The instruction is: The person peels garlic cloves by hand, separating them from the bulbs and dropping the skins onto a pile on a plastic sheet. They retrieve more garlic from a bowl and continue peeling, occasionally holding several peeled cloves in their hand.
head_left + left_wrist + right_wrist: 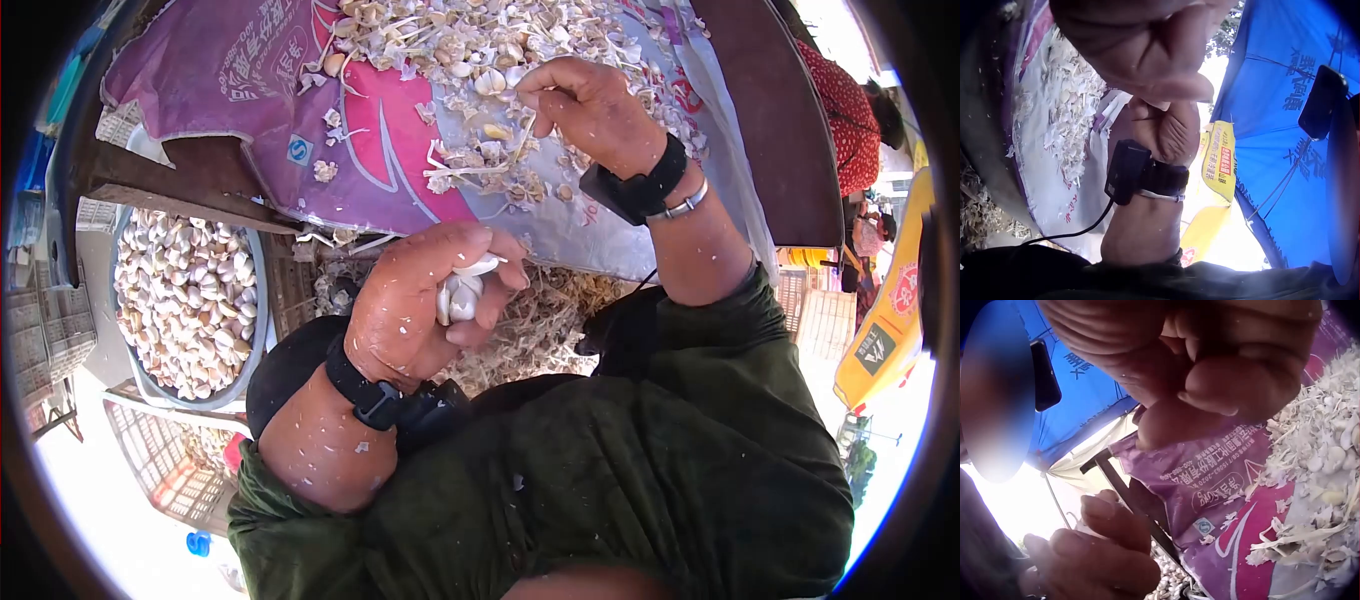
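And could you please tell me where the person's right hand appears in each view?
Head: right hand, upper right of centre.
Left wrist: right hand, near the centre, below the closer left hand.
Right wrist: right hand, large, across the top.
Shared landmark: garlic scraps, at top, upper left and right respectively.

The garlic cloves (462, 302) present a smooth, slightly glossy surface; the loose skins (1072, 103) are papery, dry and matt. The printed sheet (225, 180) is creased plastic with a low sheen. The bracelet (685, 203) is polished metal. The shirt (600, 470) is matt, wrinkled cloth.
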Motion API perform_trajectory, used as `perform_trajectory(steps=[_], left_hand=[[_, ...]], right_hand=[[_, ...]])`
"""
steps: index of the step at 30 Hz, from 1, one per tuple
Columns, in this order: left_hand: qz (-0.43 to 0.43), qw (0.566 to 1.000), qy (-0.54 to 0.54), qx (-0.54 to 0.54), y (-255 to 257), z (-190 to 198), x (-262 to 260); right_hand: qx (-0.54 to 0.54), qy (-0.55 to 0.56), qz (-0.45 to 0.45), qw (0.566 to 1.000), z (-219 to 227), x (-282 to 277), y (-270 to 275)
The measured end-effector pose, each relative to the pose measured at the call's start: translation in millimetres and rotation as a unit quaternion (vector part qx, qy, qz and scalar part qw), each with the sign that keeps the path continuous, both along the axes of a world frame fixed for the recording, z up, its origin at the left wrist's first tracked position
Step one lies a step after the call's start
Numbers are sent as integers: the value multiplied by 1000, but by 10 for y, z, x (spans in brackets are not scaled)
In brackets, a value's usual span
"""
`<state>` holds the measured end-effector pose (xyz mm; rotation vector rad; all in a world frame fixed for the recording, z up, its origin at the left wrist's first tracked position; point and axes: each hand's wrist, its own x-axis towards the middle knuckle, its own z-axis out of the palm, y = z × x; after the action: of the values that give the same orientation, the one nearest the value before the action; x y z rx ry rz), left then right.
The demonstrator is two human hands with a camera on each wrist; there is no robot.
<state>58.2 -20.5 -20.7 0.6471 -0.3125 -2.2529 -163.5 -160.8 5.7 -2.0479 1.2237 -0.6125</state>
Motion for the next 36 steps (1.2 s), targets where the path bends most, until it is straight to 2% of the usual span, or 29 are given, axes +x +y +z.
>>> perform_trajectory(steps=[2, 4, 8, 10, 11, 13, 17, 19, 20, 21, 22, 24, 25, 26, 27, 28, 30, 32, 36], left_hand=[[1, 1000, 2, 2, -12, 5, 9], [1, 1000, 4, 3, -24, 20, 8], [18, 998, -51, -11, -27, 53, -1], [25, 998, -58, -13, -23, 53, 13], [19, 998, -51, -17, -22, 45, 15], [13, 999, -42, -24, -30, 52, 10], [7, 997, -69, -17, -5, 56, -15], [7, 997, -70, -24, 1, 40, -31], [7, 997, -80, -21, 7, 32, -37], [6, 996, -91, -18, 13, 26, -38], [6, 995, -93, -19, 20, 24, -29], [0, 995, -96, -20, 24, 15, -21], [-2, 995, -99, -21, 44, -27, -37], [53, 992, -92, -71, 85, -97, -62], [107, 983, -84, -121, 113, -135, -79], [101, 984, -87, -120, 124, -129, -90], [60, 991, -81, -86, 101, -79, -98], [26, 995, -80, -49, 74, -24, -47], [3, 998, -52, -36, 76, -41, 21]], right_hand=[[-35, 20, 4, 999, -311, 12, -376], [-171, 172, 56, 968, -426, 110, -592], [-128, 228, 15, 965, -537, 228, -762], [-217, 268, 96, 934, -563, 238, -772], [-218, 270, 96, 933, -531, 259, -733], [-162, 302, 57, 938, -427, 313, -613], [-154, 314, 46, 935, -365, 335, -432], [-181, 190, 31, 965, -366, 354, -382], [-184, 189, 32, 964, -284, 396, -325], [-39, 74, -11, 996, -190, 407, -239], [109, -44, -54, 992, -22, 482, -80], [232, -202, 59, 950, 288, 549, 260], [274, -248, 110, 923, 477, 647, 520], [316, -293, 159, 888, 682, 747, 805], [371, -295, 223, 852, 908, 788, 1043], [406, -279, 269, 828, 1070, 845, 1259], [267, -373, 443, 770, 1124, 967, 1513], [391, -471, 473, 634, 1135, 1012, 1769], [425, -526, 440, 591, 1183, 1084, 1881]])
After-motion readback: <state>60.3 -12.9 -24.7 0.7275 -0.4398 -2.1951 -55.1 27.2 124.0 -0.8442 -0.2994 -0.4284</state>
